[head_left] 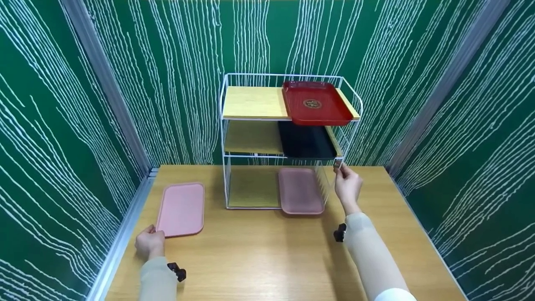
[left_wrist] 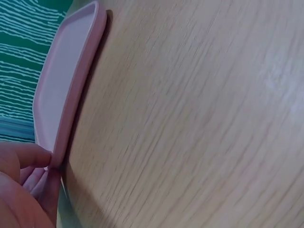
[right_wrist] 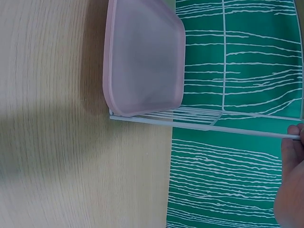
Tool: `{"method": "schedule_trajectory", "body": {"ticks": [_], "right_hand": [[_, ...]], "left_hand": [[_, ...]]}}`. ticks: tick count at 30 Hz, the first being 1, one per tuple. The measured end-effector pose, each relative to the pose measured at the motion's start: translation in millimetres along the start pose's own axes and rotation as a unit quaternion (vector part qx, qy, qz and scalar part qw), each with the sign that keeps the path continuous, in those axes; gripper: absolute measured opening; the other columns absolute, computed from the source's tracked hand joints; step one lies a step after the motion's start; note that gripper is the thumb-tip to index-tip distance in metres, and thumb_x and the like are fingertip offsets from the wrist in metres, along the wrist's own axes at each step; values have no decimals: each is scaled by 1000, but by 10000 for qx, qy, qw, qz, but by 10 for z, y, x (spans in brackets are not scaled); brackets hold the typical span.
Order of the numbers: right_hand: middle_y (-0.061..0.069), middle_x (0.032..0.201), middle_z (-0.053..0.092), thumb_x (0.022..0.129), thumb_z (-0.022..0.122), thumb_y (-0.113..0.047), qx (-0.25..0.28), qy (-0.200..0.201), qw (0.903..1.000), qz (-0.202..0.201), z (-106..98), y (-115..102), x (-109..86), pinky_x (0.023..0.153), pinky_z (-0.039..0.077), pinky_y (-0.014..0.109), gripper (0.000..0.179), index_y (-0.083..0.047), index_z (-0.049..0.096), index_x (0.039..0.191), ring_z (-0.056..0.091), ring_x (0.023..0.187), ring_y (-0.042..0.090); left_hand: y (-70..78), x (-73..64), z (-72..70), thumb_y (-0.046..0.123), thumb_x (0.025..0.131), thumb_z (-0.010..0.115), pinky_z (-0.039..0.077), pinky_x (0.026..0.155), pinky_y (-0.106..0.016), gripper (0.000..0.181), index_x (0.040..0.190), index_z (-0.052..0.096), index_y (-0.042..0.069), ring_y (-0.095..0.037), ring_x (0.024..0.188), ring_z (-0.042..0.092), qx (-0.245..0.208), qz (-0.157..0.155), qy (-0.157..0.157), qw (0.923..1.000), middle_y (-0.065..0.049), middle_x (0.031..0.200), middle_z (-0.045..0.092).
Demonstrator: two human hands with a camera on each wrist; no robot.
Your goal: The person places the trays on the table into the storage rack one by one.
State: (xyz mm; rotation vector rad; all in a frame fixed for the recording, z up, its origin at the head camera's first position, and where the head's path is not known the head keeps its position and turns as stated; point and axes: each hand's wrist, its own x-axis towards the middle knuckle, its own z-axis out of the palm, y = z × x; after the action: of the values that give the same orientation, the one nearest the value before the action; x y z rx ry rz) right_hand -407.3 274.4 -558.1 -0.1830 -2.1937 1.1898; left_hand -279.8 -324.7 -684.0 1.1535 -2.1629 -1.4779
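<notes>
At the left of the table, my left hand (head_left: 149,242) pinches the near left corner of a pink tray (head_left: 182,209). Thumb and fingers meet over that tray's rim in the left wrist view. A white wire shelf rack (head_left: 256,155) with three wooden shelves stands at the back of the table. My right hand (head_left: 348,187) grips its front right post just below the middle shelf. Close above the fingers is the corner of a black tray (head_left: 308,141) on that shelf. Another pink tray (right_wrist: 145,57) sits on the bottom shelf, its near end past the shelf edge.
On the top shelf, a red tray (head_left: 318,109) with a round gold emblem juts out over the front edge. Each shelf's left part shows bare wood. Green walls (head_left: 188,62) with white wavy lines enclose the wooden table (head_left: 259,255) at the back and sides.
</notes>
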Motion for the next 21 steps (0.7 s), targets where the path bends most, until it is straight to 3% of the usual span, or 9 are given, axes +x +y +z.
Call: {"method": "schedule_trajectory", "body": {"ticks": [5,12,16,21], "right_hand": [[12,106,81,106,67,-10,-5,39,10000,-32,12,3,-5,75,55,30,19,-5,82,118,75,92,25],[12,108,81,106,67,-9,110,-32,9999,-39,13,-13,22,77,56,28,20,-5,81,119,76,95,25],[12,106,81,105,68,-8,104,16,9999,-83,14,-6,25,72,53,22,18,-6,82,116,75,92,24],[12,108,81,106,67,-8,116,-33,9999,5,25,19,0,72,51,16,19,-5,82,118,75,95,24]], "left_hand": [[-37,-6,-2,5,96,70,50,111,-52,41,137,70,-3,-41,129,65,-143,21,216,9997,-22,137,69],[-61,-32,1,4,96,72,53,109,-49,41,136,71,-1,-40,125,67,-555,-319,305,9975,-22,136,70],[-35,-59,-30,2,98,70,52,112,-49,47,144,64,-2,-41,132,62,-829,-469,100,9954,-24,144,64],[-12,-106,-76,7,100,68,48,116,-51,50,148,60,-4,-43,137,58,-577,-412,-117,9974,-25,149,60]]}}
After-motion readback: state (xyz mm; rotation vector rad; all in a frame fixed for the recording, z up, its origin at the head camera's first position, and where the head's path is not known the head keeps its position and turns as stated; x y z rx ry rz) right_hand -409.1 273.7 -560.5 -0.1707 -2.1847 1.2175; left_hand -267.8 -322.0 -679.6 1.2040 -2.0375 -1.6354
